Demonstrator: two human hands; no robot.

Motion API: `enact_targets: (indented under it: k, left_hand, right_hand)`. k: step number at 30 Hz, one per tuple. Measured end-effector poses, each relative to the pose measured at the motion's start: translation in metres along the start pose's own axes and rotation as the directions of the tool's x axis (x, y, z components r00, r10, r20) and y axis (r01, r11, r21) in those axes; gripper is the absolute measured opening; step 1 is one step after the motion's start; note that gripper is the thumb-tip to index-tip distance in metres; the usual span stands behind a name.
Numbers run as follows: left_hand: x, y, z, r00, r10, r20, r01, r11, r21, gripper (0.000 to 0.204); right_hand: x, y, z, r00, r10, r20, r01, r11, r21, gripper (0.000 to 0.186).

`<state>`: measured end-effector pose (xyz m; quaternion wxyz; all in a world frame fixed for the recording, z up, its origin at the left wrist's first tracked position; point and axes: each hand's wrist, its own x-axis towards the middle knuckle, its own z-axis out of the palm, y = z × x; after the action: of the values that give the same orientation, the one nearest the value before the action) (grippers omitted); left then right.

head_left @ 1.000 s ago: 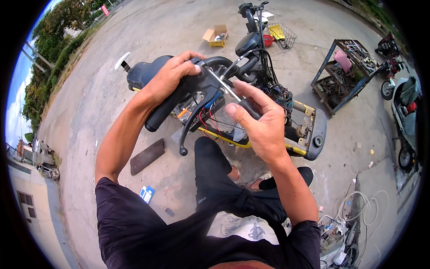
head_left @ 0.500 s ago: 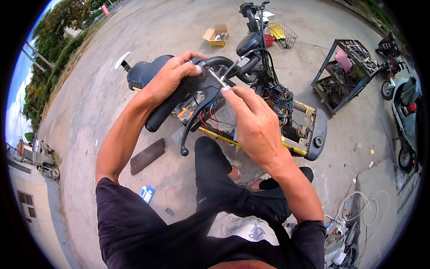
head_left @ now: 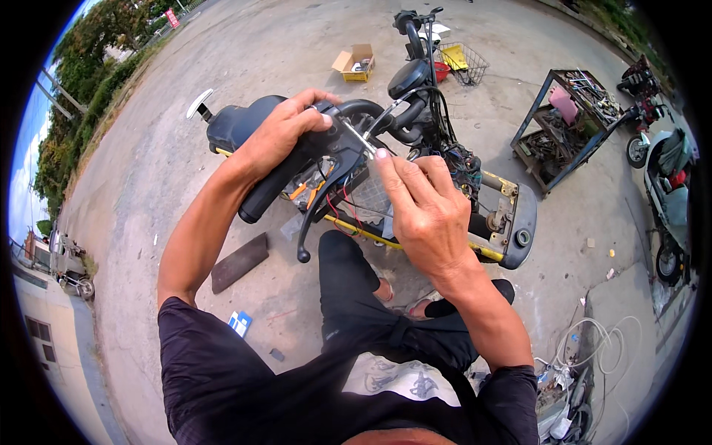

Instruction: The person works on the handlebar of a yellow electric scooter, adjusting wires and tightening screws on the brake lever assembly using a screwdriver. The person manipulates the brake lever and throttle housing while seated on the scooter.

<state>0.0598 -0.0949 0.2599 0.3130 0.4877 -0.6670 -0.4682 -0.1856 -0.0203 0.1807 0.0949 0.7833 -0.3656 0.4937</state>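
Note:
My left hand (head_left: 285, 133) is closed around the black brake lever housing (head_left: 335, 141) at the left end of a handlebar, its thumb on top. The black rubber grip (head_left: 268, 187) sticks out below that hand, and the curved brake lever (head_left: 310, 226) hangs free beside it. With its fingertips, my right hand (head_left: 430, 215) pinches the near end of a slim silver rod (head_left: 359, 136). The rod's far end lies against the housing. A second silver rod (head_left: 387, 115) slants up beside it; whether the two join I cannot tell.
The partly stripped two-wheeler has a yellow frame (head_left: 486, 251), exposed wiring (head_left: 466, 169) and a black seat (head_left: 236, 127). Around it are a tool rack (head_left: 530, 122), an open cardboard box (head_left: 358, 65), a wire basket (head_left: 475, 70), a dark board (head_left: 239, 263) and a parked scooter (head_left: 671, 200).
My right hand has shifted slightly down and right, showing more of the silver rod's near end. My left hand keeps its hold on the housing. The whole view has moved a little.

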Motion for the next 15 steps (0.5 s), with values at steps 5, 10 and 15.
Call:
enact_targets:
  k: [5,10,15]
  left_hand:
    - [-0.001,-0.001,0.001,1.0,-0.015,0.0,0.015,0.998,-0.059,0.046]
    - [0.0,-0.001,0.003,0.999,0.024,-0.022,-0.024,1.0,-0.017,0.048]
    - [-0.001,0.001,0.001,0.999,0.048,-0.024,-0.048,0.998,0.038,0.048]
  right_hand:
    - [0.011,-0.015,-0.012,0.697,0.584,0.416,-0.633,0.23,0.739,0.03]
    - [0.013,0.007,-0.022,0.545,0.494,0.677,-0.774,-0.015,0.633,0.026]
    - [0.003,0.002,-0.009,1.0,-0.008,-0.016,0.01,0.995,0.1,0.038]
